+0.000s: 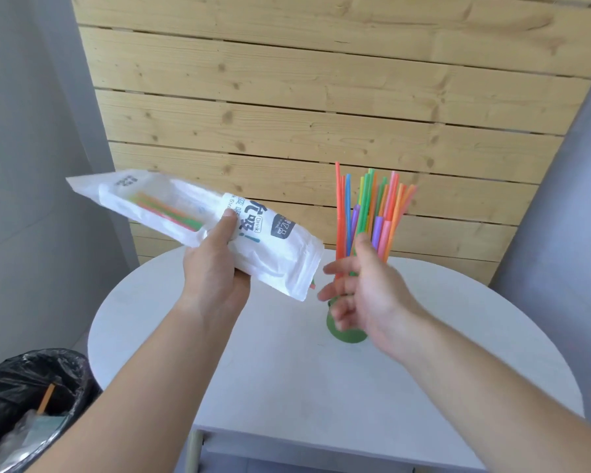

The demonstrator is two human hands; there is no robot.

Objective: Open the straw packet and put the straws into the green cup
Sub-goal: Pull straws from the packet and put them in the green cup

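Single view, head-worn, wide-angle. Looks forward and down from close above onto the round white worktop [287, 387], facing the plank wall [321, 97]. Near the lens, mid-frame: left hand [215, 271] and right hand [369, 295].

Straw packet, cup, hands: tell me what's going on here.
A person is moving straws from a white straw packet to a green cup on the table. The left hand grips the packet, open end tilted down toward the cup; a few straws show inside. The right hand, open and blurred, is by that end, holding nothing. Many coloured straws stand in the cup.
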